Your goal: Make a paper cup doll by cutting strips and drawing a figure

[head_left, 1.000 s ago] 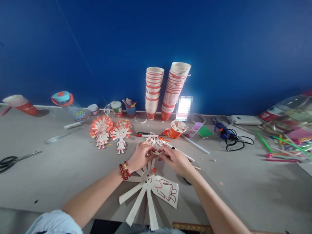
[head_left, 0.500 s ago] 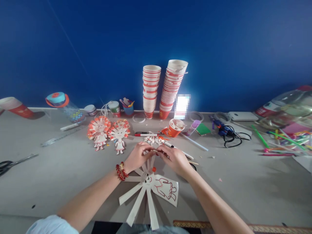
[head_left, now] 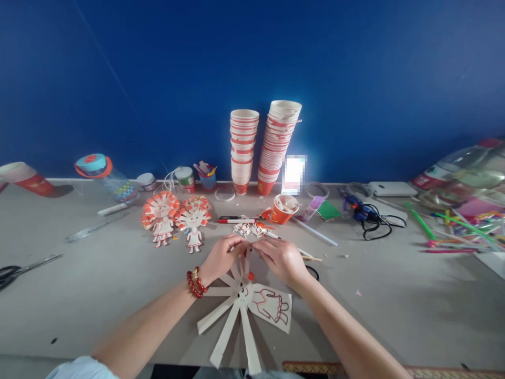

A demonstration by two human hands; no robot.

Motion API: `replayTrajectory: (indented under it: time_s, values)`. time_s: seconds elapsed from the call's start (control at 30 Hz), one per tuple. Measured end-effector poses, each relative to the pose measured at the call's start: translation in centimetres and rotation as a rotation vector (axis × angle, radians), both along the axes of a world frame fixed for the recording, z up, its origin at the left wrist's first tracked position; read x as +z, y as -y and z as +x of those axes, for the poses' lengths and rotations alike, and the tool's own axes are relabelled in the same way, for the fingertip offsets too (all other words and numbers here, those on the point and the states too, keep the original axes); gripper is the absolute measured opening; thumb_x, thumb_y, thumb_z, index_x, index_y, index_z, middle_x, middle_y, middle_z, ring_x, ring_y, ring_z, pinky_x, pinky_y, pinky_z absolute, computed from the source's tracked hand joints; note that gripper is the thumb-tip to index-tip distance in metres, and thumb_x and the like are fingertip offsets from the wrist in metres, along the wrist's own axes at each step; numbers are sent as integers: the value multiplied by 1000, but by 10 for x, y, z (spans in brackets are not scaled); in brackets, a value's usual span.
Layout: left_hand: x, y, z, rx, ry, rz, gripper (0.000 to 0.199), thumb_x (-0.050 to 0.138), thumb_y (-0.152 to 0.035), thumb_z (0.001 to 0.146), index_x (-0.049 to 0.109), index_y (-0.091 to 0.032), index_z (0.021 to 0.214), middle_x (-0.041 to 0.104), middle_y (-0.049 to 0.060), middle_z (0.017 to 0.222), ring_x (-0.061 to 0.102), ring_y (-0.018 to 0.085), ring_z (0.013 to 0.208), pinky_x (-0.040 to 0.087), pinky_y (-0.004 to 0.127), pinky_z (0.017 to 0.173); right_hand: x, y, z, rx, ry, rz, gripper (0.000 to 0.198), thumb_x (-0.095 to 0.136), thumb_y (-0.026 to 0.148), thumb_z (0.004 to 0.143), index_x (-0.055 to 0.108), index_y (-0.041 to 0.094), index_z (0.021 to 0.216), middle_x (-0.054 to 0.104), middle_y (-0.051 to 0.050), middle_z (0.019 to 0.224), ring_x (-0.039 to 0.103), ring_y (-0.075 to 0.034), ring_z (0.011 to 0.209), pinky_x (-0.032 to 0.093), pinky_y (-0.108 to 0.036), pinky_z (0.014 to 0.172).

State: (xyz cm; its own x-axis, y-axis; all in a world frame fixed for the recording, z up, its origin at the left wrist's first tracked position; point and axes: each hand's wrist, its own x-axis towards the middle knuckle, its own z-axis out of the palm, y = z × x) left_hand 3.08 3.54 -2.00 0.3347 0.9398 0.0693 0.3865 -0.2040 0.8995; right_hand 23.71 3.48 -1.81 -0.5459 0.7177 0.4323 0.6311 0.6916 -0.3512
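A cut-open paper cup (head_left: pixel 245 296) lies before me, its white strips fanned out around a drawn smiling face. One wider panel on its right carries a red-outlined dress and legs. My left hand (head_left: pixel 225 258), with red beads at the wrist, pinches the end of an upper strip. My right hand (head_left: pixel 284 261) has its fingertips closed at the same strip end, close against the left fingers. A small orange-red curl (head_left: pixel 251 276) sits at the base of the strips. Exactly how the fingertips grip the strip is partly hidden.
Two paper dolls (head_left: pixel 193 223) with curled orange hair lie to the left. White scraps (head_left: pixel 252 229), markers (head_left: pixel 238 221) and a cup of scraps (head_left: pixel 284 209) are beyond my hands. Stacked paper cups (head_left: pixel 242 152) stand at the wall. Scissors (head_left: pixel 27 269) lie far left, a glue gun (head_left: pixel 365 210) right.
My hands stay together at the strip end, with the fingers shifted slightly. The cut-open cup has moved a little to the right. A reddish part of the strip now shows between the fingertips.
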Motion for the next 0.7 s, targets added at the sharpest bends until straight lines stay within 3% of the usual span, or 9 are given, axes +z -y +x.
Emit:
replayTrajectory:
  time_s: [0.2, 0.37, 0.57, 0.7]
  values:
    - [3, 3, 0, 20, 16, -31, 36, 47, -45, 95, 66, -17, 82, 62, 0, 74, 56, 14, 69, 42, 21, 60, 0, 1, -5, 31, 45, 216, 24, 46, 14, 97, 69, 21, 98, 75, -5, 86, 67, -17, 77, 48, -26, 69]
    - [2, 4, 0, 38, -1, 0, 32, 49, -42, 94, 67, -17, 85, 64, 0, 75, 57, 14, 69, 44, 21, 63, -4, -1, -6, 51, 74, 262, 21, 47, 15, 98, 68, 20, 94, 74, -6, 87, 64, -17, 76, 48, -28, 69]
    - [-2, 5, 1, 65, -69, 135, 16, 55, -30, 92, 68, -19, 89, 68, 4, 87, 62, 19, 84, 47, 29, 79, -1, 0, -7, 38, -43, 36, 20, 46, 19, 99, 65, 19, 94, 72, -6, 83, 63, -18, 77, 47, -28, 71]
    - [-1, 6, 2, 82, -120, 235, 12, 56, -23, 91, 67, -21, 91, 68, 6, 93, 60, 23, 97, 41, 38, 94, 1, 3, -8, -35, -9, -89, 20, 46, 26, 100, 65, 20, 99, 72, -7, 85, 65, -19, 77, 45, -27, 68]
